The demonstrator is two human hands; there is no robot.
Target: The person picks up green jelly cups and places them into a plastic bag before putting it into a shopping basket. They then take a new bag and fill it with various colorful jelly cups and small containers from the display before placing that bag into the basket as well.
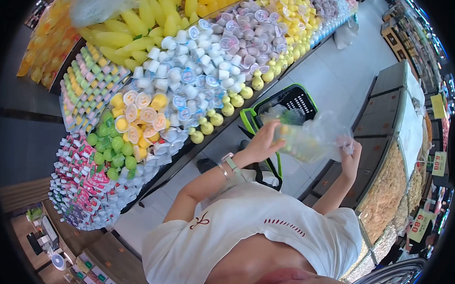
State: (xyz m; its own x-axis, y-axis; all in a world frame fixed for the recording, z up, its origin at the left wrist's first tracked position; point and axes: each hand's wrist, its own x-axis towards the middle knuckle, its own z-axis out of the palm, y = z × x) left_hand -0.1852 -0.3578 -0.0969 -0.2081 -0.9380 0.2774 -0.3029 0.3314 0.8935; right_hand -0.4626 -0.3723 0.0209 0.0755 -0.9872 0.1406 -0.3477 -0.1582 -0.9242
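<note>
A clear plastic bag [305,143] with small yellow and green pieces in its lower part is stretched between my hands. My left hand [264,143], with a watch and a bangle at the wrist, is closed on the filled end. My right hand [351,152] pinches the crumpled, see-through end of the same bag. Just beyond the bag is a black shopping basket [294,102] with a bright green rim. Another clear bag [281,114] with something green in it lies inside the basket; my left hand and the held bag partly cover this area.
On the left, a long display holds white jelly cups [180,70], purple cups [251,37], yellow-topped cups [138,114], green round packs [112,148] and yellow long packs [136,23]. Bins of pale loose goods [383,195] line the right. Tiled floor [340,71] runs between.
</note>
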